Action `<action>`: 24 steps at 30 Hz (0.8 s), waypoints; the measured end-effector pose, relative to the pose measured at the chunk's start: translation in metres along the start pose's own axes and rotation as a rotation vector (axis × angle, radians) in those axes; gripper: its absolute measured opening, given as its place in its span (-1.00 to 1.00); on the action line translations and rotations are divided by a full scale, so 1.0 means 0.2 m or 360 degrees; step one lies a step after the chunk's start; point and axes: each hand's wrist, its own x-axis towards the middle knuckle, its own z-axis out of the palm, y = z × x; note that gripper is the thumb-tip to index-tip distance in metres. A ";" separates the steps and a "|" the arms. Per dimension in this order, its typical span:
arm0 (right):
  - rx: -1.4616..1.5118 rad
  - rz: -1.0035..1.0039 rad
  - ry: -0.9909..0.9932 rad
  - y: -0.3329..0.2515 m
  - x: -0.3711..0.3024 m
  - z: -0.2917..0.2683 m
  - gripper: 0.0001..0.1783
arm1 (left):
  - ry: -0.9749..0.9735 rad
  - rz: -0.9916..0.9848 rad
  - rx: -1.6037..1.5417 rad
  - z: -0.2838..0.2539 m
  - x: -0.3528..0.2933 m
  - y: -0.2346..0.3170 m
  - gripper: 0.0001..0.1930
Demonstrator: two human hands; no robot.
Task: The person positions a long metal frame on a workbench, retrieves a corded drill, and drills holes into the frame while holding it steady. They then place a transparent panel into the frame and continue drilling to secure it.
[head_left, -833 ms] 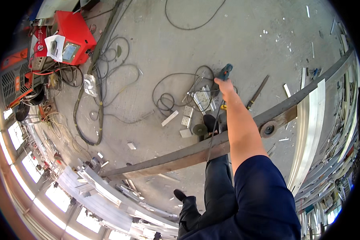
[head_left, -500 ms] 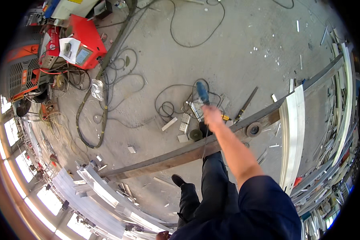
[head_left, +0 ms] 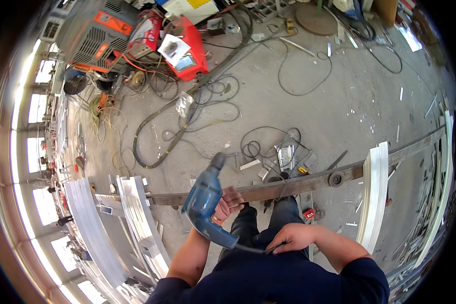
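Observation:
A blue power drill (head_left: 203, 200) is up in front of my body on the left, its dark chuck pointing away from me. My left hand (head_left: 227, 203) is against the drill's inner side and bears it, with the fingers partly stretched out past the tool; the drill hides some of the palm. From the handle's end a dark cord (head_left: 251, 249) runs to my right hand (head_left: 290, 237), whose fingers are closed on it close to my waist.
A long rusty steel beam (head_left: 268, 191) crosses in front of my legs, with a round disc (head_left: 335, 179) on it. Pale metal profiles (head_left: 374, 195) rest across it at right. Brackets (head_left: 286, 157) and looped cable lie beyond. Red (head_left: 190, 48) and orange-grey machines (head_left: 99, 43) stand far left.
The drill has come from over the floor beyond the beam to near my body on the left. My left hand has come up to it, while my right hand now grips the cord. The view has shifted.

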 end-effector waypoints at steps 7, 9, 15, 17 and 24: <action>-0.0305 0.0681 0.0816 0.12 0.09 0.38 -0.68 | -0.0148 0.0300 -0.0031 -0.15 -0.49 0.26 -0.32; -0.0250 0.0837 0.0898 0.11 0.18 0.48 -0.68 | -0.0156 0.0284 0.0134 -0.22 -0.60 0.34 -0.36; -0.0581 0.1119 0.1245 0.24 0.40 0.89 -0.64 | -0.0103 0.0099 0.0825 -0.39 -0.84 0.48 -0.64; -0.0857 0.1306 0.1130 0.22 0.49 1.00 -0.60 | -0.0001 0.0055 0.0907 -0.46 -0.91 0.41 -0.73; -0.1189 0.0460 0.1353 -0.18 0.98 1.26 -0.58 | 0.0405 -0.0032 0.2660 -0.54 -1.19 0.00 -0.62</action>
